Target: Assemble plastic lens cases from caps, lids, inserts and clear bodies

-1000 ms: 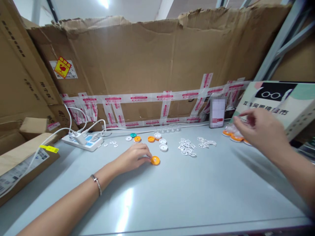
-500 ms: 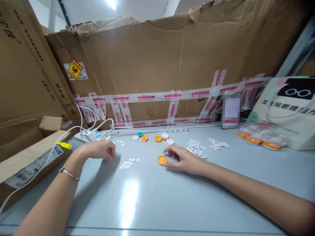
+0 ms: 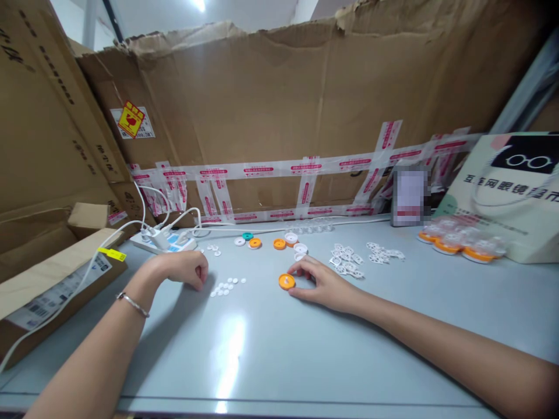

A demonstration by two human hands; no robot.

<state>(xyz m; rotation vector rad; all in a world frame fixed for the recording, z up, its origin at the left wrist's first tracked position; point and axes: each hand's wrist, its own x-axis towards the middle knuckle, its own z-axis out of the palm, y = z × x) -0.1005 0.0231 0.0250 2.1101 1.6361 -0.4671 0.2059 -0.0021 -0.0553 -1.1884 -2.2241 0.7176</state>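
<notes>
My right hand (image 3: pixel 321 283) has its thumb and forefinger at the right edge of an orange round disc (image 3: pixel 287 281) with a small pale post in its middle, holding it at table level. My left hand (image 3: pixel 188 269) is closed, its fingers curled down over the table; whatever they pinch, if anything, is hidden. To the right of that hand lies a scatter of small white discs (image 3: pixel 224 287). Several more small white pieces (image 3: pixel 213 249) are behind it. Flat white cut-out parts (image 3: pixel 346 259) form a pile behind my right hand.
Along the back are orange (image 3: pixel 279 244), white (image 3: pixel 291 238) and green (image 3: pixel 248 236) round parts. Orange pieces under clear covers (image 3: pixel 463 244) sit by a paper bag (image 3: pixel 510 198). A power strip (image 3: pixel 163 241) with cables and an open carton (image 3: pixel 56 279) stand left; cardboard (image 3: pixel 262 105) walls the back.
My left hand has shifted slightly right, toward the small white discs. My right hand stays at the orange disc. The view has moved a little.
</notes>
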